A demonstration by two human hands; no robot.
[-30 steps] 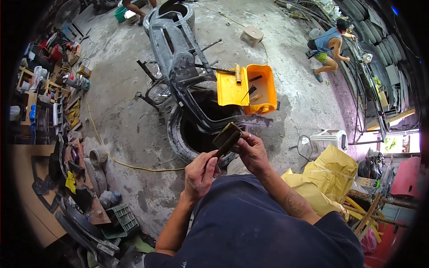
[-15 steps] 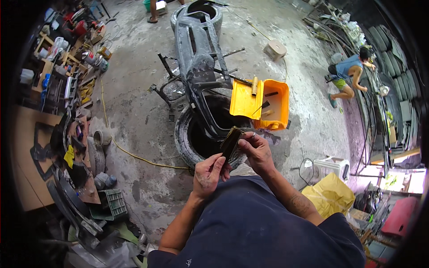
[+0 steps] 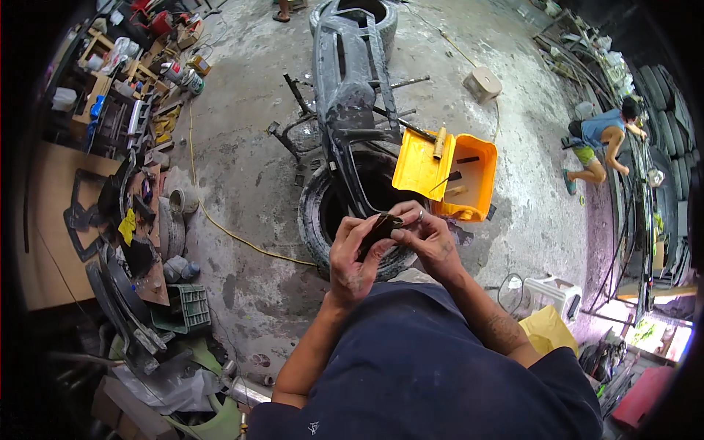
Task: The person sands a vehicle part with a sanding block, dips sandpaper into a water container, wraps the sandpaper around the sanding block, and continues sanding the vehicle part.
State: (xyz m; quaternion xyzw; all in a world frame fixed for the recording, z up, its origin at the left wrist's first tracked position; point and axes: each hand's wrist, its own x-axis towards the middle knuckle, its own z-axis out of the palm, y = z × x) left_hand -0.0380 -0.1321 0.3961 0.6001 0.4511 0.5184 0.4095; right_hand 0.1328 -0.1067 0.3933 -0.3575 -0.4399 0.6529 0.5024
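Observation:
Close in front of me, a small dark folded sheet with a brownish edge, which looks like sandpaper [image 3: 380, 230], is held between both hands. My left hand [image 3: 352, 260] is closed on its left side, thumb toward me. On the other side, my right hand [image 3: 433, 242], with a ring on one finger, pinches the upper right edge. The fingers cover much of the sheet. Just beyond them, a long grey and black vehicle part [image 3: 350, 99] rests across two tyres, the nearer tyre [image 3: 311, 220] partly behind my hands.
A cut-open yellow container [image 3: 487, 180] holds pale liquid and dark strips; a wooden-handled tool [image 3: 439, 143] lies on its flap. Further off is a round-cornered stool [image 3: 482, 84]. A yellow cord [image 3: 220, 226] crosses the floor. Another person [image 3: 603, 136] bends at the right. Clutter lines the left.
Both hands have come closer together and a little higher, turning the sheet so less of it shows. The view has shifted, moving the surroundings rightward.

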